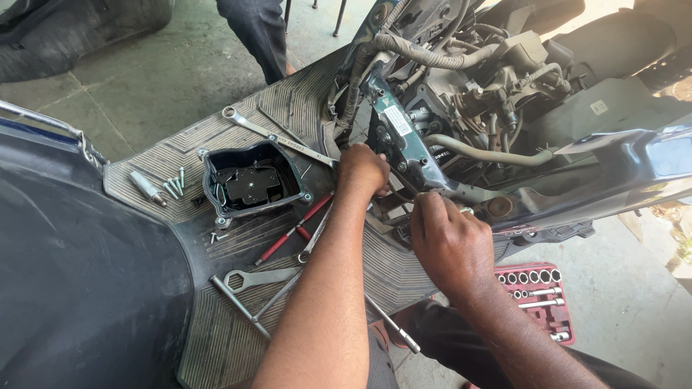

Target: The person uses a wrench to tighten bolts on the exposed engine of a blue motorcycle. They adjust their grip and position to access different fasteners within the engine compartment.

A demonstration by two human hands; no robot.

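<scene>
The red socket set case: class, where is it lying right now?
In the head view, the red socket set case lies on the concrete floor at lower right, just beyond the right hand.

The footboard mat is ribbed matt rubber. The wrench is bright polished metal; the cover glossy black metal; the socket case red plastic; the body panel dusty, dull.

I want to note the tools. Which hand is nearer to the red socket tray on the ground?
The right hand. It is just up and left of the red socket tray. The left hand is farther away, up beside the engine frame.
</scene>
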